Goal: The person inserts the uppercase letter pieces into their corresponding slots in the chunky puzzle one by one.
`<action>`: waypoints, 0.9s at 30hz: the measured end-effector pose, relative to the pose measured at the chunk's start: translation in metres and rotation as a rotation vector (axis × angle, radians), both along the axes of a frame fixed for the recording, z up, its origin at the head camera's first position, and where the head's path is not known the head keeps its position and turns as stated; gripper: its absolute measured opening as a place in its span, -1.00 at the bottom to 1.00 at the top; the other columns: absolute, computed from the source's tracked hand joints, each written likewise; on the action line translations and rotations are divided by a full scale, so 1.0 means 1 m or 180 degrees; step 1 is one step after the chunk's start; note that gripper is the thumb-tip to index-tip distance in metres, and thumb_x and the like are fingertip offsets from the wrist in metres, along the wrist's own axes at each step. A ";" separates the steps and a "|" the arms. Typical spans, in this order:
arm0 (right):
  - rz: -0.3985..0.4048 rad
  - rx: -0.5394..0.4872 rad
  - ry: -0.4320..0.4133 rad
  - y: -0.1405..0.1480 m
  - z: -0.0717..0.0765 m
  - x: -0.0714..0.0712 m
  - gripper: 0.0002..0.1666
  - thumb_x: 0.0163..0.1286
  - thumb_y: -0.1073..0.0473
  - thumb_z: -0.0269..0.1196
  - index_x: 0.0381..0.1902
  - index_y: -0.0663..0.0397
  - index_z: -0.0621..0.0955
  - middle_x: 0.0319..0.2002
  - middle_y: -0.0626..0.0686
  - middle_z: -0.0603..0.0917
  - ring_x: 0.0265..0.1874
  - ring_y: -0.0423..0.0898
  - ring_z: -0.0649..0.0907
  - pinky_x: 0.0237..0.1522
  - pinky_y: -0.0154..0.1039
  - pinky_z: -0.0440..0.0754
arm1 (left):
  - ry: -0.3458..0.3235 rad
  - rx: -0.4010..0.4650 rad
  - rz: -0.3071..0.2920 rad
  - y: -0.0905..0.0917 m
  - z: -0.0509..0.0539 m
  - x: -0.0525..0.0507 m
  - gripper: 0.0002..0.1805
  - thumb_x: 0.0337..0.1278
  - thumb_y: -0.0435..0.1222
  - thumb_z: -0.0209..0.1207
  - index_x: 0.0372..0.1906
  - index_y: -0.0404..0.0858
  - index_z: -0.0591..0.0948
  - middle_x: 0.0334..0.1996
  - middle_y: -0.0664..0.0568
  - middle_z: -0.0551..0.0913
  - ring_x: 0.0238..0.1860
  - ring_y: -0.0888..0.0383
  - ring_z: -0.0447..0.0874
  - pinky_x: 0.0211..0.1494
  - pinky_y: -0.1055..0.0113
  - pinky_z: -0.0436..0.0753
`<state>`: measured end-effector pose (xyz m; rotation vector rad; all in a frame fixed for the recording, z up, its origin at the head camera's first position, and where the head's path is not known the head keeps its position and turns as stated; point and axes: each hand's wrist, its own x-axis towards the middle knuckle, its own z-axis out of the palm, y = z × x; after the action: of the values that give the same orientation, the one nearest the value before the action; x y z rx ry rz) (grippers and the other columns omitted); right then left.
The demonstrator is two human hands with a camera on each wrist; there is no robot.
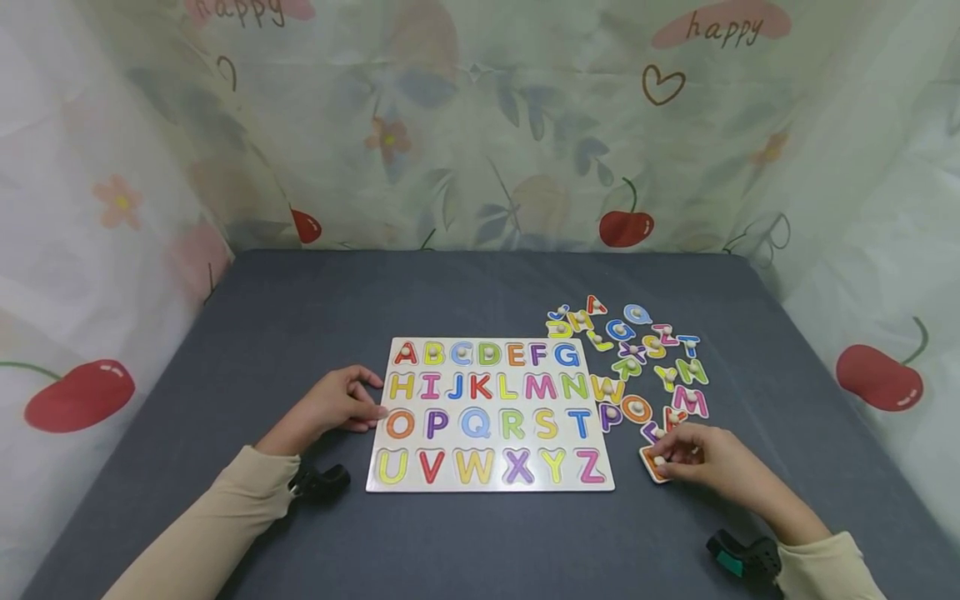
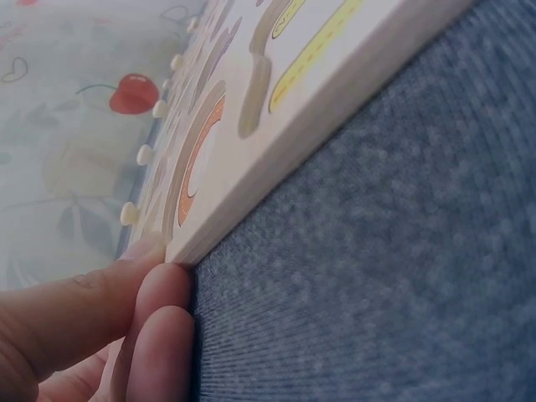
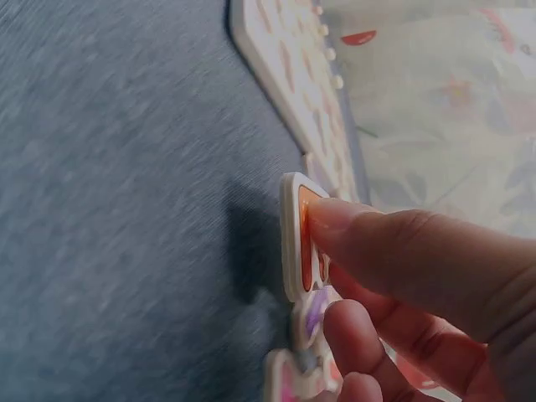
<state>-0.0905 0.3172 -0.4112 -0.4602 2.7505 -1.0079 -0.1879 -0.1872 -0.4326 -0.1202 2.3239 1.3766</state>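
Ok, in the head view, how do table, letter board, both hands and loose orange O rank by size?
1. Table
2. Letter board
3. Left hand and right hand: too alike to rank
4. Loose orange O

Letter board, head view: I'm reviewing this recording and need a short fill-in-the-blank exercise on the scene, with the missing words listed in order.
1. The left hand touches the ____ edge of the board.
2. The right hand holds a piece whose coloured face is ____.
3. The knobbed letters seated in the board are A, B, C and ____.
4. In the head view, loose letters lie behind and to the ____ of the board.

Missing words: left; orange; D; right.
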 end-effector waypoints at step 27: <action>-0.0183 -0.0407 0.0231 -0.082 0.044 -0.091 -0.76 0.20 0.12 0.41 -0.16 -0.03 0.68 -0.28 -0.03 0.66 -0.32 -0.06 0.60 -0.30 -0.33 0.61 | -0.0027 -0.0054 0.0028 0.001 0.003 0.001 -0.40 -0.06 -0.35 0.44 0.10 -0.35 0.41 -0.46 -0.06 0.58 -0.52 0.19 0.64 -0.45 0.35 0.67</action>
<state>-0.1820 0.2350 -0.3674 -0.4471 2.7886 -1.2094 -0.1871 -0.1858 -0.4298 -0.1411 2.3311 1.3581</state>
